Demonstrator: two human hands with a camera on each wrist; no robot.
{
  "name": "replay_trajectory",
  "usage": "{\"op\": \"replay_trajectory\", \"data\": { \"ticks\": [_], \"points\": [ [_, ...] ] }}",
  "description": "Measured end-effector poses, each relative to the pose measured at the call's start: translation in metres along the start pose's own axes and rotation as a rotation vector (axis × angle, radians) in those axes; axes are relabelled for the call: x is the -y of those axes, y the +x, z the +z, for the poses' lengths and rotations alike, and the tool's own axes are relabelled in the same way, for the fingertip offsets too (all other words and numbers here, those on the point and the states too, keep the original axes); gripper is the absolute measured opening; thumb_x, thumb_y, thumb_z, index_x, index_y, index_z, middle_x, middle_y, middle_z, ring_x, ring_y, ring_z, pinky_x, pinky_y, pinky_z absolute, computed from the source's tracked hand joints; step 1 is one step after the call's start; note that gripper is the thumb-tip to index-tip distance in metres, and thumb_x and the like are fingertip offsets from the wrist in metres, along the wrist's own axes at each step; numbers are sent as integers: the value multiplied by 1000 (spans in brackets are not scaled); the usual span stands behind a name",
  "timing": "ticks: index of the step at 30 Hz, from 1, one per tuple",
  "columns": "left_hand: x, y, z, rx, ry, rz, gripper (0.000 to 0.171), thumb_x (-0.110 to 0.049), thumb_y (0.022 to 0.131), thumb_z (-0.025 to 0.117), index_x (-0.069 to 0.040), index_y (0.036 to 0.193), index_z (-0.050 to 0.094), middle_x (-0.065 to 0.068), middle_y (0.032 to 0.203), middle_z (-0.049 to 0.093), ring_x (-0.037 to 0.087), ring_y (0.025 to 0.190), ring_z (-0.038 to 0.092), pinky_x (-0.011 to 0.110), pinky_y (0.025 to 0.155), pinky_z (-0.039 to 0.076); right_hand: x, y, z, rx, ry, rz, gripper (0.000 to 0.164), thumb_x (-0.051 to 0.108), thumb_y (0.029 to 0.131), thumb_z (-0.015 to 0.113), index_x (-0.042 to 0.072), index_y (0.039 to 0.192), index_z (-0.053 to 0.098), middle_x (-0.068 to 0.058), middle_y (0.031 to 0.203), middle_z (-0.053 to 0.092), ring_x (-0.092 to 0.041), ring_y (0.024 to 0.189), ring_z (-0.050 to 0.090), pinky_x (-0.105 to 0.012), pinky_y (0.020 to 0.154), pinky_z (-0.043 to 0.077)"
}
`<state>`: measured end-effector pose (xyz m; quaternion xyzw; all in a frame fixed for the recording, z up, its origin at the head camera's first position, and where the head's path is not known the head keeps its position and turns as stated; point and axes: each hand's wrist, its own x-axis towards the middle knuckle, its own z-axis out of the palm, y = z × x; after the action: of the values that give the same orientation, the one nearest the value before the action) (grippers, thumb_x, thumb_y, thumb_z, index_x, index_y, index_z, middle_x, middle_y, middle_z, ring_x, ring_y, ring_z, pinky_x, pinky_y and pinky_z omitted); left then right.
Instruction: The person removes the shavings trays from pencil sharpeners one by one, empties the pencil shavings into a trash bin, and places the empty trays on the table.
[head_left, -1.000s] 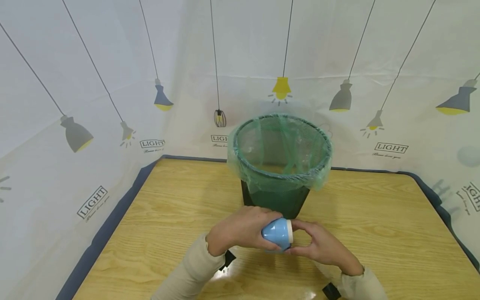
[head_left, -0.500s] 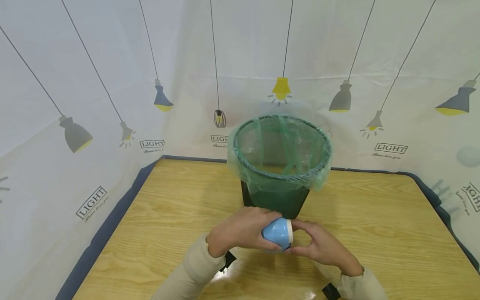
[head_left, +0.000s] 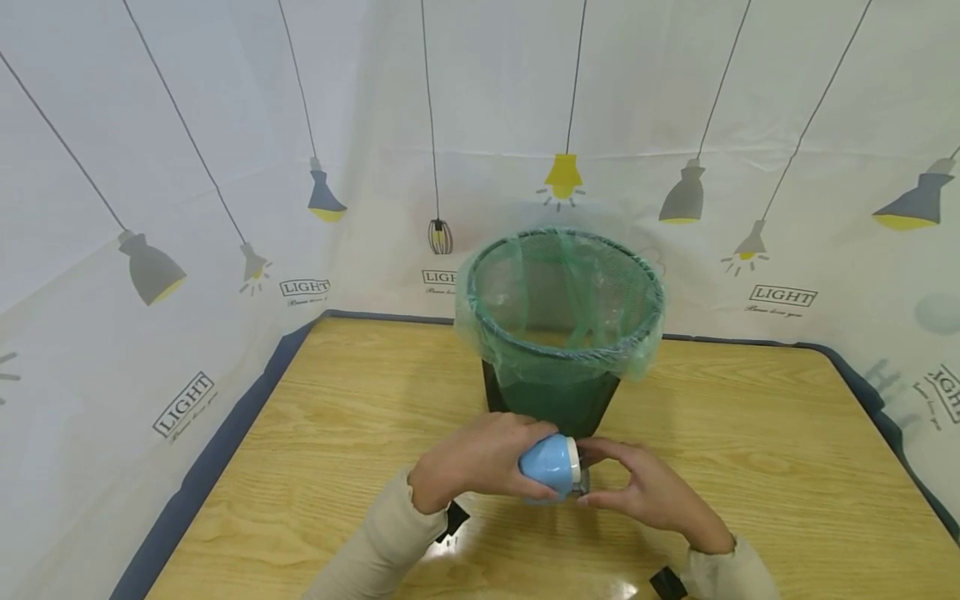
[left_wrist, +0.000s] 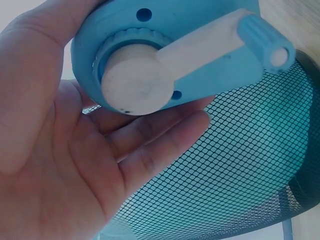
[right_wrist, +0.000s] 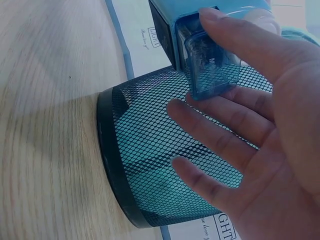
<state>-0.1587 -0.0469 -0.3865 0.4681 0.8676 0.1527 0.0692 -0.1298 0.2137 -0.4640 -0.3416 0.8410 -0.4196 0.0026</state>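
A light blue pencil sharpener [head_left: 546, 465] with a hand crank is held up in front of the waste bin [head_left: 551, 396]. My left hand [head_left: 483, 458] grips its body; in the left wrist view the white crank arm [left_wrist: 205, 42] and its blue knob [left_wrist: 267, 42] face the palm. From the other end sticks out a clear shavings drawer [right_wrist: 212, 65], partly pulled from the body, with dark bits inside. My right hand [head_left: 648, 490] pinches this drawer between thumb and forefinger, its other fingers spread loosely below.
The black mesh bin, lined with a green plastic bag [head_left: 637, 350], stands upright on the wooden table [head_left: 360, 400] just beyond both hands. Behind the table hangs a white cloth [head_left: 495, 100] printed with lamps.
The drawer has come partway out of the sharpener, as my right hand shifts slightly right and my left hand slightly left. The bin has stayed in place.
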Motion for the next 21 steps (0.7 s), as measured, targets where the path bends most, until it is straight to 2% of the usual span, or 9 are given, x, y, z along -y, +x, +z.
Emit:
{"op": "replay_trajectory", "data": {
  "ticks": [10, 21],
  "points": [
    [0, -1, 1, 0, -6, -7, 58, -48, 82, 78, -14, 127, 62, -3, 108, 69, 3, 87, 62, 14, 73, 52, 1, -1, 0, 10, 17, 17, 59, 30, 86, 78, 8, 136, 57, -4, 122, 68, -18, 105, 67, -44, 89, 56],
    [2, -3, 1, -1, -22, -10, 58, -48, 83, 78, -15, 128, 61, -3, 109, 69, 3, 88, 63, 15, 73, 52, -1, -2, -2, 3, -4, 26, 58, 31, 85, 79, 9, 135, 58, -3, 122, 69, -15, 104, 67, -45, 90, 55]
  ]
}}
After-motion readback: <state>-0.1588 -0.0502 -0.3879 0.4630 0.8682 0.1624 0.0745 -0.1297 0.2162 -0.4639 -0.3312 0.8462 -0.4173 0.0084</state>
